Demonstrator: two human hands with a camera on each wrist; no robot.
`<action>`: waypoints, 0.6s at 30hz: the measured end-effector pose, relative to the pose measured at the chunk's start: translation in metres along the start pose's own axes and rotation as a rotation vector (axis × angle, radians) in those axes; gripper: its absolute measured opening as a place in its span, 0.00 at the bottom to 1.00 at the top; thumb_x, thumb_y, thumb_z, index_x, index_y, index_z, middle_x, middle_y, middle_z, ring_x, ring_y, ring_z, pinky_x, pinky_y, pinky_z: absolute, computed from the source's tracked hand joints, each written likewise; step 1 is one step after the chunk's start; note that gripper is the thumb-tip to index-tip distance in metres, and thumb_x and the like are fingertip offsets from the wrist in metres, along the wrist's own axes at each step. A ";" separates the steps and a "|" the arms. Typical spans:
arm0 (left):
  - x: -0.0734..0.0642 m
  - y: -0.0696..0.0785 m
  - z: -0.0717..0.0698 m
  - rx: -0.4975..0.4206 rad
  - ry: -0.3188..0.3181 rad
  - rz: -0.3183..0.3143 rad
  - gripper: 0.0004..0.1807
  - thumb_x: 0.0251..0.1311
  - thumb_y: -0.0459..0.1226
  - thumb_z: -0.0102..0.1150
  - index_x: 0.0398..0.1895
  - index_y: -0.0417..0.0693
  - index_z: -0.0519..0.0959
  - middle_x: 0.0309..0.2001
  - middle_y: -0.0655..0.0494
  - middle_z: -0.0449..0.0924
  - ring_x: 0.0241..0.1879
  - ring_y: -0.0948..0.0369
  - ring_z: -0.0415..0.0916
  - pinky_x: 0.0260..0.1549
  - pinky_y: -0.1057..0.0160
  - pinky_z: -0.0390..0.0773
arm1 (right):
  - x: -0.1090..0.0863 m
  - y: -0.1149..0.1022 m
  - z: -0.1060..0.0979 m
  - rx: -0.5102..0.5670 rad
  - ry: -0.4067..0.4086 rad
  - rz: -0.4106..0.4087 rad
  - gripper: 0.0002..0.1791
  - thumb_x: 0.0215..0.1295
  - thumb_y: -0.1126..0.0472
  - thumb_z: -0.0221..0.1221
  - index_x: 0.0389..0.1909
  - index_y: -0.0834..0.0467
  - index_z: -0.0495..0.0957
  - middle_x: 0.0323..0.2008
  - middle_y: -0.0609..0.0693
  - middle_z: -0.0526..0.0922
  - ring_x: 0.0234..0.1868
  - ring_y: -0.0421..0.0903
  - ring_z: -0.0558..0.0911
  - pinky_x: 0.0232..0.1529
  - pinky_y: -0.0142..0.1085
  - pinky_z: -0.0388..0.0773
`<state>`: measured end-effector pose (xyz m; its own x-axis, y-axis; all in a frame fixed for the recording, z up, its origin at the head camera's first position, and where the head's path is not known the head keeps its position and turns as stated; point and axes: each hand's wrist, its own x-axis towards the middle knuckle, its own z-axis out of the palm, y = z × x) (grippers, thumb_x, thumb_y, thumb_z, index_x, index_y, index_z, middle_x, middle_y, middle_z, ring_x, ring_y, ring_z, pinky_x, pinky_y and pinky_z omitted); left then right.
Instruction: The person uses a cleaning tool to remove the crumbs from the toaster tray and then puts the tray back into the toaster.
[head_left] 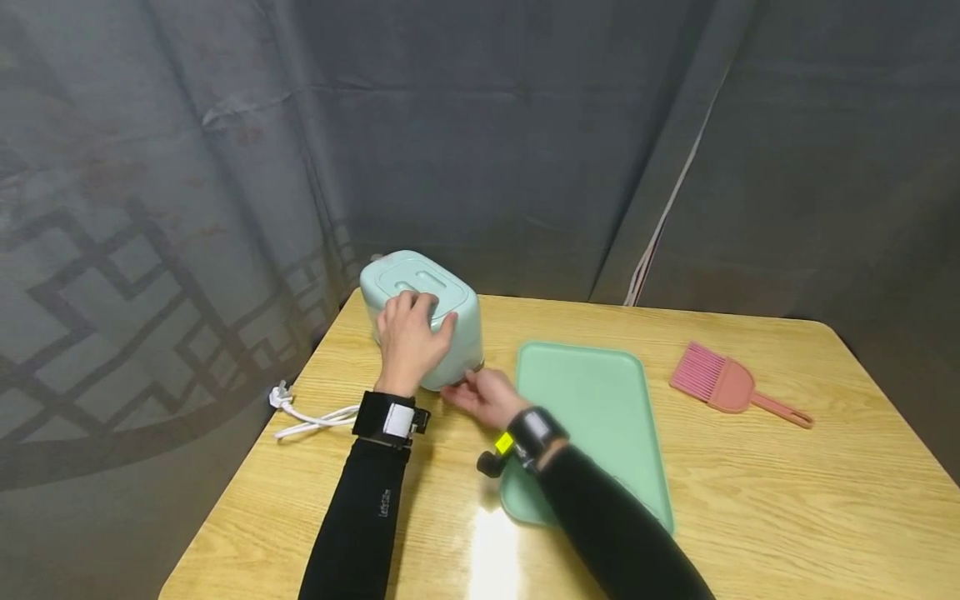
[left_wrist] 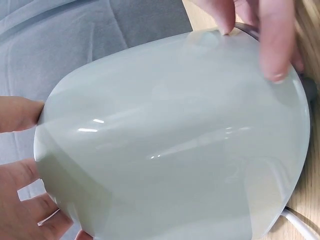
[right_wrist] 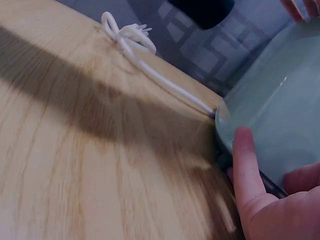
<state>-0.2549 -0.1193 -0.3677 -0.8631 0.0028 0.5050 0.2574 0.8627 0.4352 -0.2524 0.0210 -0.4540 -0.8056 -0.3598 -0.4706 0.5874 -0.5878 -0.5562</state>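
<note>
A pale green toaster [head_left: 463,342] with a smooth glossy side [left_wrist: 165,135] stands near the table's far left. Two long recesses show in its top. My left hand [head_left: 408,343] holds its top edge, fingers bent over the rim and thumb at the near right corner. Low on the near side, my right hand [head_left: 491,398] grips the bottom edge; in the right wrist view one finger [right_wrist: 245,155] lies along the dark base rim. The left wrist view shows other fingertips of that hand partly hidden behind the rim.
A white power cord [head_left: 321,421] with its plug [right_wrist: 134,34] lies by the table's left edge. Under my right forearm is a green tray [head_left: 585,400]. A pink brush [head_left: 731,385] lies farther right. Grey curtains [head_left: 487,150] hang behind the table.
</note>
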 end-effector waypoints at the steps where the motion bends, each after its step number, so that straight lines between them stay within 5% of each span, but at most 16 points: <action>1: 0.000 0.000 0.000 -0.001 -0.001 0.000 0.22 0.67 0.50 0.60 0.53 0.43 0.80 0.55 0.43 0.74 0.60 0.44 0.66 0.62 0.42 0.60 | 0.000 -0.001 0.001 0.011 -0.001 -0.001 0.25 0.80 0.68 0.42 0.73 0.70 0.53 0.63 0.72 0.68 0.67 0.63 0.71 0.61 0.45 0.77; 6: 0.000 -0.001 0.000 0.007 0.002 0.002 0.22 0.67 0.50 0.59 0.53 0.42 0.80 0.55 0.43 0.74 0.59 0.43 0.66 0.61 0.42 0.60 | -0.002 -0.002 0.004 0.017 0.010 -0.010 0.25 0.79 0.69 0.43 0.73 0.70 0.54 0.65 0.72 0.67 0.67 0.61 0.71 0.58 0.42 0.78; 18: 0.000 -0.004 0.002 0.008 0.006 0.010 0.22 0.67 0.50 0.60 0.52 0.42 0.80 0.54 0.43 0.74 0.59 0.43 0.66 0.62 0.42 0.60 | -0.001 0.001 0.004 -0.189 0.080 -0.079 0.22 0.78 0.69 0.47 0.69 0.73 0.63 0.61 0.70 0.75 0.55 0.56 0.82 0.55 0.37 0.80</action>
<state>-0.2566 -0.1217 -0.3714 -0.8580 0.0084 0.5136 0.2623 0.8668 0.4241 -0.2512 0.0184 -0.4510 -0.8455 -0.2553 -0.4690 0.5327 -0.4625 -0.7087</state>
